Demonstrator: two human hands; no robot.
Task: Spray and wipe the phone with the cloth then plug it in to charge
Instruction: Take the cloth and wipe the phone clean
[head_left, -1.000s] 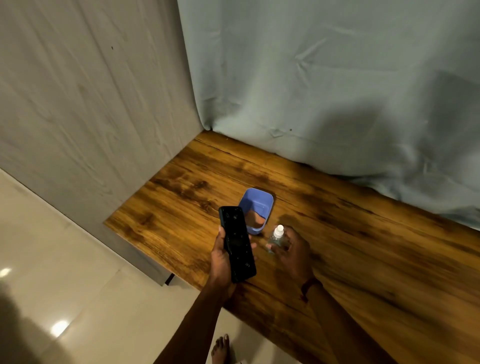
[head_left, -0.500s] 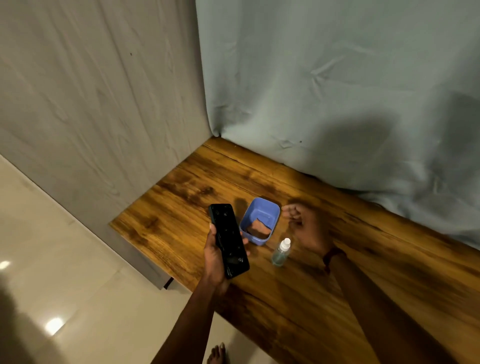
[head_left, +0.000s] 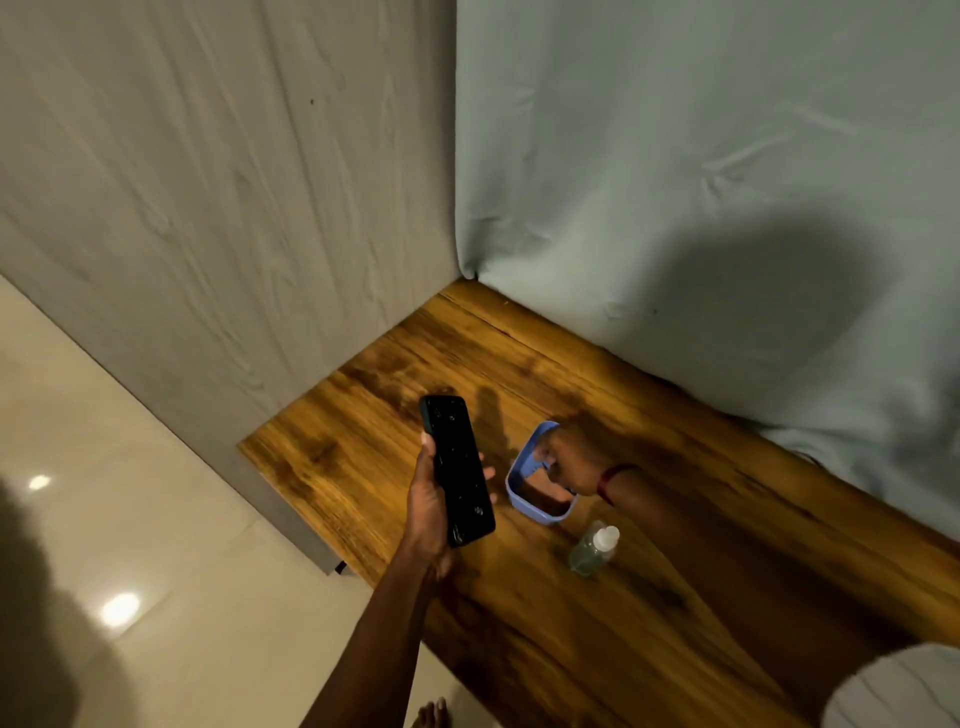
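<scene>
Fingers (head_left: 480, 460) gripping phone (head_left: 457, 470), right hand (head_left: 569, 460) in tub (head_left: 519, 499)

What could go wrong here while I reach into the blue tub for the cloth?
The spray bottle stands just beside your right forearm, so pulling back could tip it. The phone, wet with droplets, sits in your left hand alone and might slip. The blue tub looks light and may slide.

Wooden table (head_left: 675, 597) carries blue container (head_left: 519, 493) and clear spray bottle (head_left: 592, 551), near each other.
</scene>
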